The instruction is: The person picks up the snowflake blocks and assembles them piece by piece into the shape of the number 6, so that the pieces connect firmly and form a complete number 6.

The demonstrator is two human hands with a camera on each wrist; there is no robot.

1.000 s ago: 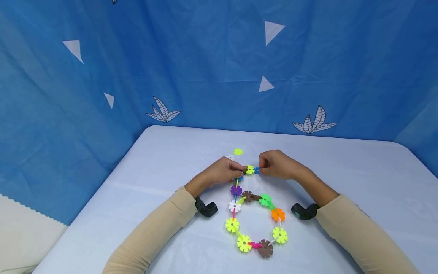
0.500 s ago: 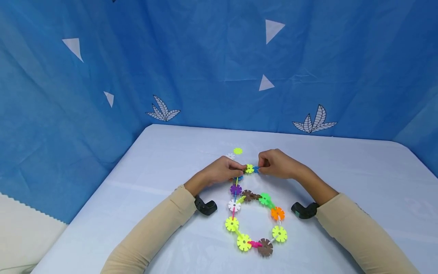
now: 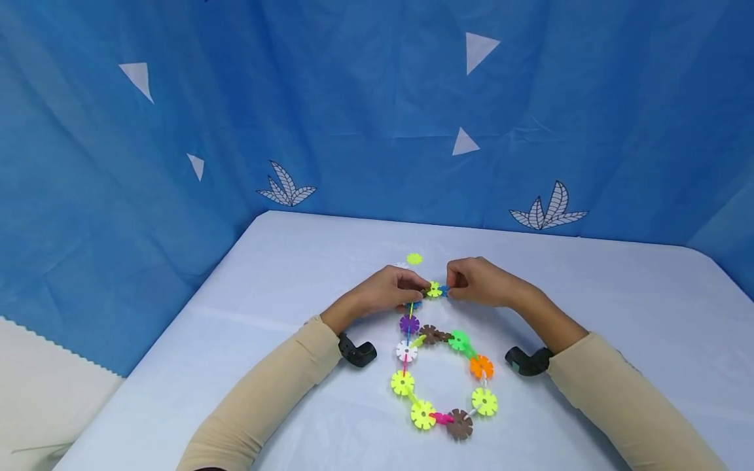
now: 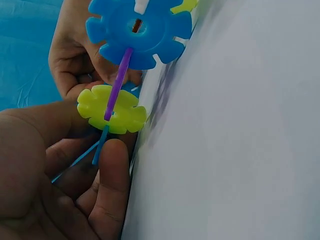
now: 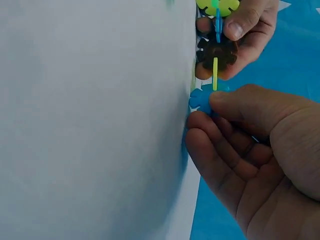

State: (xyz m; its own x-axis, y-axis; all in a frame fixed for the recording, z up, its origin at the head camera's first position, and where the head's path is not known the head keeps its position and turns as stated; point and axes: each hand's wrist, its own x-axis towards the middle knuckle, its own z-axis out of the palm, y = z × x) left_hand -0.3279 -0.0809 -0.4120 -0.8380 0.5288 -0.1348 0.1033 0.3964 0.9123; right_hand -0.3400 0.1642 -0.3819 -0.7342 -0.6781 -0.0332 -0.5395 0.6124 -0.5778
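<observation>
Slotted, flower-shaped interlocking discs are joined into a colourful chain (image 3: 410, 324), which forms a ring on the white table. At its far end my left hand (image 3: 385, 291) pinches the chain near a brown disc (image 5: 217, 50). Thumb and finger meet around an edge-on blue disc (image 4: 100, 147) there, just below a yellow-green disc (image 4: 112, 107). Opposite, my right hand (image 3: 485, 282) pinches a blue disc (image 5: 201, 100) between thumb and fingers. An edge-on yellow disc (image 5: 215, 73) links that blue disc to the brown one. My fingers hide part of both held discs.
A loose yellow disc (image 3: 415, 259) lies beyond my hands, with a white disc (image 3: 403, 265) partly hidden beside it. The ring's near side holds a brown disc (image 3: 459, 424) and an orange disc (image 3: 482, 366). A blue curtain (image 3: 377, 118) hangs behind the table (image 3: 589, 294).
The head view has shifted slightly, so the scene sits a little further right. Both hands keep their hold at the chain's far end, with barely any movement.
</observation>
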